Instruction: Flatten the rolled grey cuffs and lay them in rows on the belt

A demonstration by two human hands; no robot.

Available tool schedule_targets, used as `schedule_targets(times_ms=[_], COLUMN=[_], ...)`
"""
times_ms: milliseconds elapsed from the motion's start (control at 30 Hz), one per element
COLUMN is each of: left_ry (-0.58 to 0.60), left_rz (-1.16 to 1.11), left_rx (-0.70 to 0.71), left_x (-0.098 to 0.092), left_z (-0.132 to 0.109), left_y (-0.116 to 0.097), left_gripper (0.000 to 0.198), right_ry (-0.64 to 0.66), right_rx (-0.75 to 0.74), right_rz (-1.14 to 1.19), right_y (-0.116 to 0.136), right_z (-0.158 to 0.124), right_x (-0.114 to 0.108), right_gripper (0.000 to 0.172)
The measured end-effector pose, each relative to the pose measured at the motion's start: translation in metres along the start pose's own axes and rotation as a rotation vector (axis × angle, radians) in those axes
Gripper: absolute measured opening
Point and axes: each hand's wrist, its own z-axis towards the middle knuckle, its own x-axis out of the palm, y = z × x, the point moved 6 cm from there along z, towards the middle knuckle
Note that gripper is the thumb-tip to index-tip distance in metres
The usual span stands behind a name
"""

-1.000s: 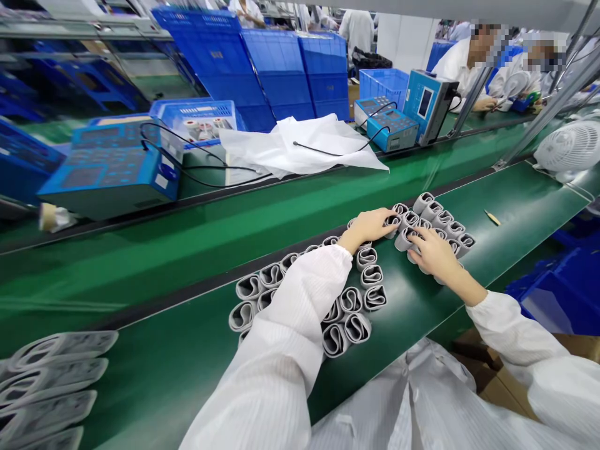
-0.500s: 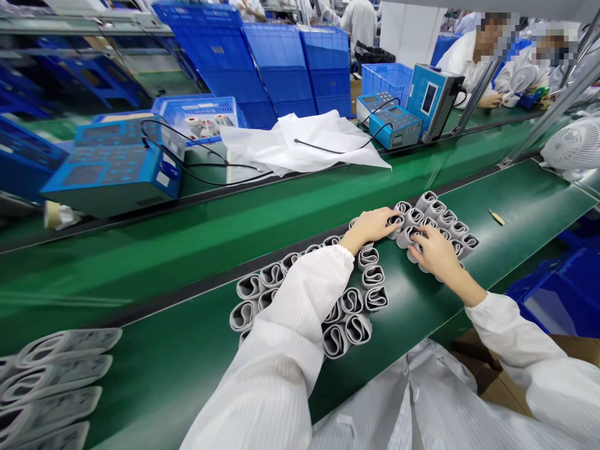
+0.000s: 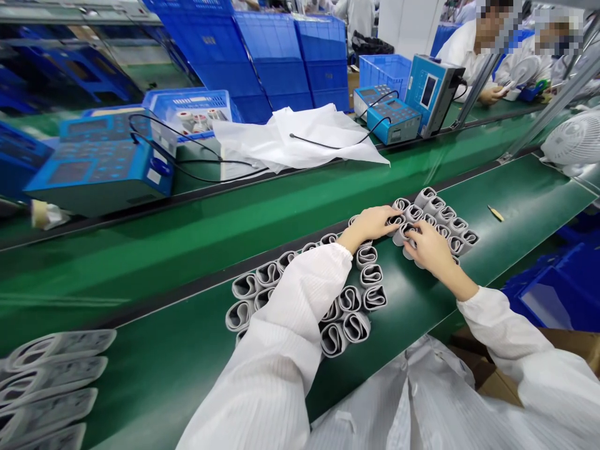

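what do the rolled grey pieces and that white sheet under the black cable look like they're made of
The rolled grey pieces look like soft matte fabric, given their folded loops. The white sheet seems thin, dull plastic film or nonwoven cloth, given its loose creases; I can't tell which.

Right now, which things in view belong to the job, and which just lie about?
In use:
- grey rolled fabric cuffs, touched by left hand and right hand
- dark green flat worktop

Seemingly lying about:
- slim yellow pointed object
- crumpled white sheet
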Motion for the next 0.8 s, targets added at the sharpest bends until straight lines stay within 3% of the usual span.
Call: schedule_targets(times_ms=[167, 300, 400, 500, 600, 700, 800], left_ry=[-0.084, -0.22, -0.117, 0.158, 0.338, 0.347, 0.254], left_rz=[0.003, 0.02, 0.073, 0.167, 0.224, 0.235, 0.2], left_rx=[-0.01, 0.017, 0.136, 0.195, 0.096, 0.024, 0.029], left_x=[-0.004, -0.029, -0.041, -0.027, 0.0, 0.024, 0.04], left_z=[0.003, -0.007, -0.036, -0.08, -0.109, -0.104, -0.074], left_y=[-0.005, -0.018, -0.029, -0.036, -0.04, -0.049, -0.063], left_gripper=[0.056, 0.053, 0.059, 0.098, 0.125, 0.125, 0.119], right_ry=[-0.013, -0.061, -0.039, -0.041, -0.066, -0.094, -0.133], right_rx=[-0.001, -0.01, 0.004, 0.064, 0.13, 0.142, 0.187], right_rz=[0.002, -0.007, 0.006, 0.038, 0.082, 0.14, 0.188], right_y=[0.01, 0.009, -0.003, -0.018, -0.032, -0.055, -0.098], right_z=[0.013, 0.018, 0.022, 0.026, 0.032, 0.037, 0.037], right_x=[0.002, -0.002, 0.003, 0.01, 0.011, 0.004, -0.007], right_gripper=[0.028, 0.045, 0.049, 0.046, 0.047, 0.055, 0.064])
